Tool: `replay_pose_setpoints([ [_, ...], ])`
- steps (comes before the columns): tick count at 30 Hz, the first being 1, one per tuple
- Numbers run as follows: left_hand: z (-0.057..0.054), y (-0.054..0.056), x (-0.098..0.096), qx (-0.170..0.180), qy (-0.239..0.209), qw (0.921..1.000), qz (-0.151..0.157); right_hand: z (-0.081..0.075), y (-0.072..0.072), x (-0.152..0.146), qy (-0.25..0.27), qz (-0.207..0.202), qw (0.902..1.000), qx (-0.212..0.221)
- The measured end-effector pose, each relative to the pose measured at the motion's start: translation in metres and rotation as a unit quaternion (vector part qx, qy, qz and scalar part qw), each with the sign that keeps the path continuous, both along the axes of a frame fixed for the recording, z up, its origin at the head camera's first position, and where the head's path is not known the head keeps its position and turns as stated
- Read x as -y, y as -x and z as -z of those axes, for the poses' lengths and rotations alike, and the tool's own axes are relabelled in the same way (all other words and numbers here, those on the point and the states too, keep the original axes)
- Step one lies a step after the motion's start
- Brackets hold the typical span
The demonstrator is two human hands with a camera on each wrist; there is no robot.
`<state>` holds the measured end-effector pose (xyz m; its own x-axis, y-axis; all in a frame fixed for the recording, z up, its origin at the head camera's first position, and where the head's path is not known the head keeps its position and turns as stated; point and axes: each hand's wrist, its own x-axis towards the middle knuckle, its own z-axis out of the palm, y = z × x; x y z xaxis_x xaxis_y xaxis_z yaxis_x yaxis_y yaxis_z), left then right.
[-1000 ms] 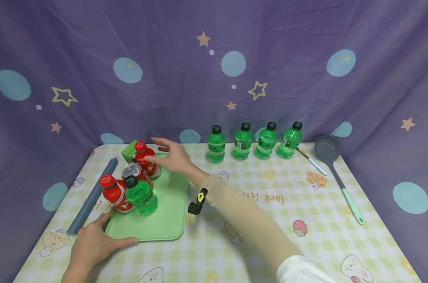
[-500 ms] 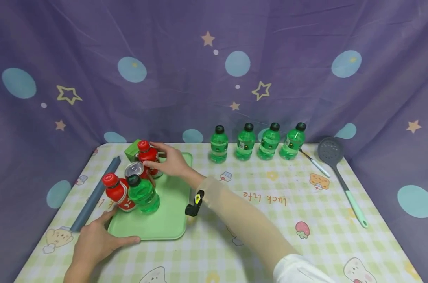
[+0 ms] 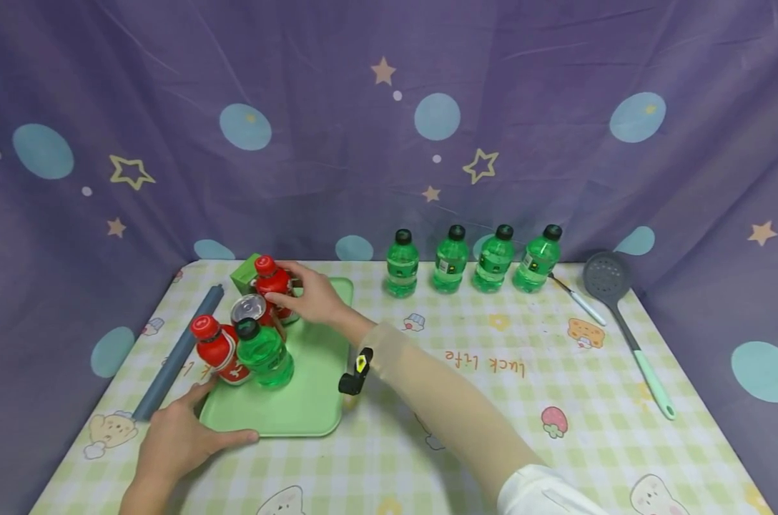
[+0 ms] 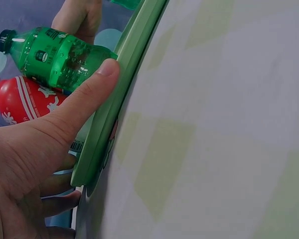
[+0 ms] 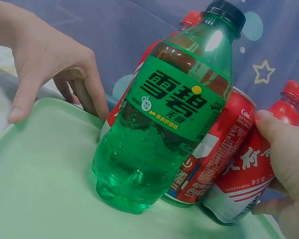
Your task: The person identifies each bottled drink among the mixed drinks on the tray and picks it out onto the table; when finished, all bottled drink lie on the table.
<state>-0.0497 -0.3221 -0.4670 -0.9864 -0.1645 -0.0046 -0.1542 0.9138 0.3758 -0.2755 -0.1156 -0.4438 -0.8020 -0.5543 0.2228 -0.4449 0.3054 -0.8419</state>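
Observation:
At the tray's far left, my right hand (image 3: pixel 314 295) grips a red soda bottle (image 3: pixel 272 279) between thumb and fingers; this bottle (image 5: pixel 244 174) stands beside a red Coke can (image 5: pixel 214 149) in the right wrist view. My left hand (image 3: pixel 173 438) spans the near left corner of the light green tray (image 3: pixel 305 404), its thumb lying along the near rim and its fingers by the left side. On the tray a green soda bottle (image 3: pixel 264 357) stands in front of the can, and another red bottle (image 3: pixel 220 352) is close to the left rim.
Several green bottles (image 3: pixel 452 265) stand in a row at the back. To the right lie a small brush (image 3: pixel 585 307) and a slotted turner (image 3: pixel 627 329). A grey-blue rod (image 3: pixel 179 354) lies left of the tray. A green box (image 3: pixel 244 274) sits behind the tray.
My right hand has moved in from beside the far red bottle and taken hold of it. The left hand stays at the tray corner. The head view has shifted slightly.

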Motion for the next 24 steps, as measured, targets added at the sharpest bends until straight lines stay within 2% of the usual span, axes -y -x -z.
replay_pose_setpoints([
  [7,0.001,0.000,0.001,-0.005,-0.004,1.0000,0.002,0.002,0.003,-0.005,-0.005,0.019,0.9995,-0.024],
  [13,0.001,0.002,0.000,0.011,-0.003,0.9999,0.002,-0.010,0.003,-0.022,-0.007,0.045,0.9976,-0.052],
  [20,0.003,0.003,0.003,0.012,-0.002,0.9999,0.001,-0.021,0.004,-0.047,0.010,0.057,0.9977,-0.034],
  [24,0.002,0.002,0.004,0.013,-0.002,0.9999,0.002,-0.023,0.004,-0.062,-0.007,0.070,0.9969,-0.034],
])
